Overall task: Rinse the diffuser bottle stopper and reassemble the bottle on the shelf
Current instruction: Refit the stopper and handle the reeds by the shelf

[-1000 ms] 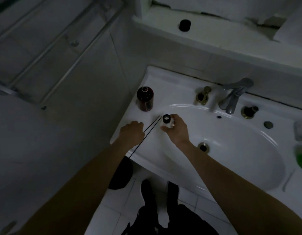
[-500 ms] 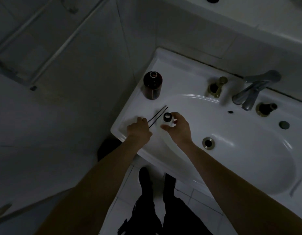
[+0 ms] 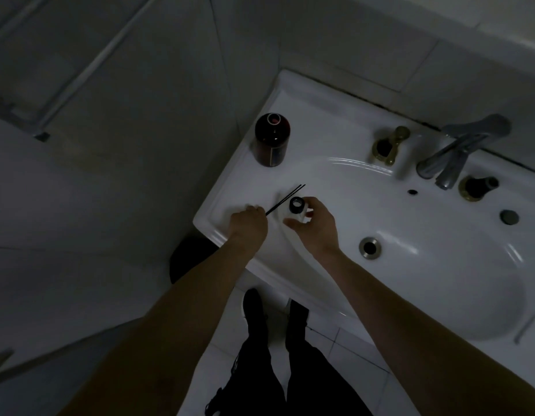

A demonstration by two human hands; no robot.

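A dark brown diffuser bottle stands uncapped on the back left corner of the white sink. My right hand holds the stopper, a small white piece with a black ring on top, over the sink's left rim. My left hand rests on the rim and pinches the near ends of thin black reed sticks, which point up and right toward the stopper. The shelf is out of view.
A metal faucet with two brass-coloured handles sits at the back of the basin; the drain is in the middle. Tiled wall stands to the left. My dark trousers and shoes are on the floor tiles below.
The camera has tilted down, so the shelf with the black cap has left view. My left hand has slid up along the reed sticks. The right hand keeps the stopper in place.
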